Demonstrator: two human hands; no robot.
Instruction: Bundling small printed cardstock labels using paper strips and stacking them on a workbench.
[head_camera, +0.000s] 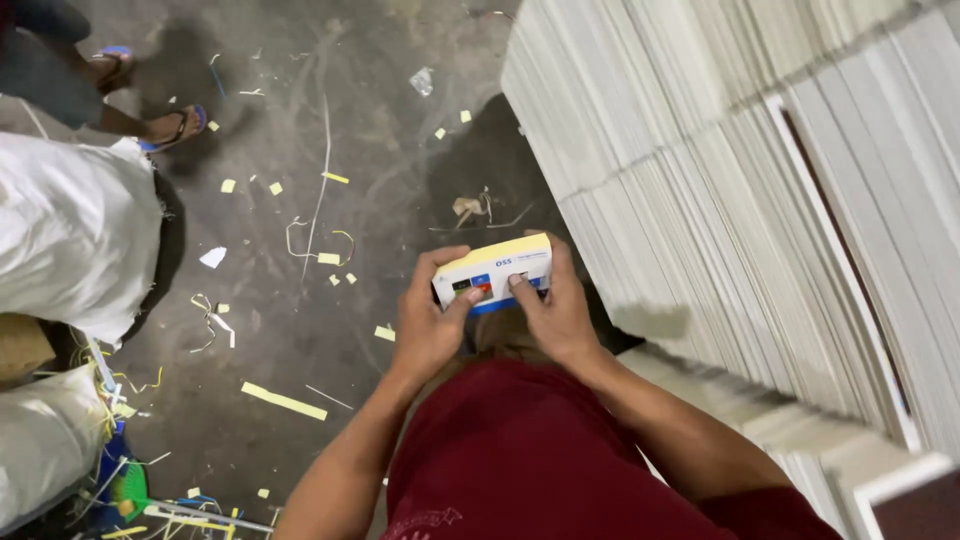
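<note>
I hold a small stack of printed cards or flat cartons (494, 270), white with a yellow top edge and blue and red patches, in front of my dark red shirt. My left hand (430, 318) grips its left end, thumb on the printed face. My right hand (552, 300) grips the right end, thumb on the face too. Both hands are above the concrete floor (330, 120).
A tall wall of stacked white sheets (720, 190) rises at my right. White sacks (70, 230) stand at the left. Yellow and white paper scraps (283, 400) litter the floor. Another person's sandalled feet (170, 125) are at top left.
</note>
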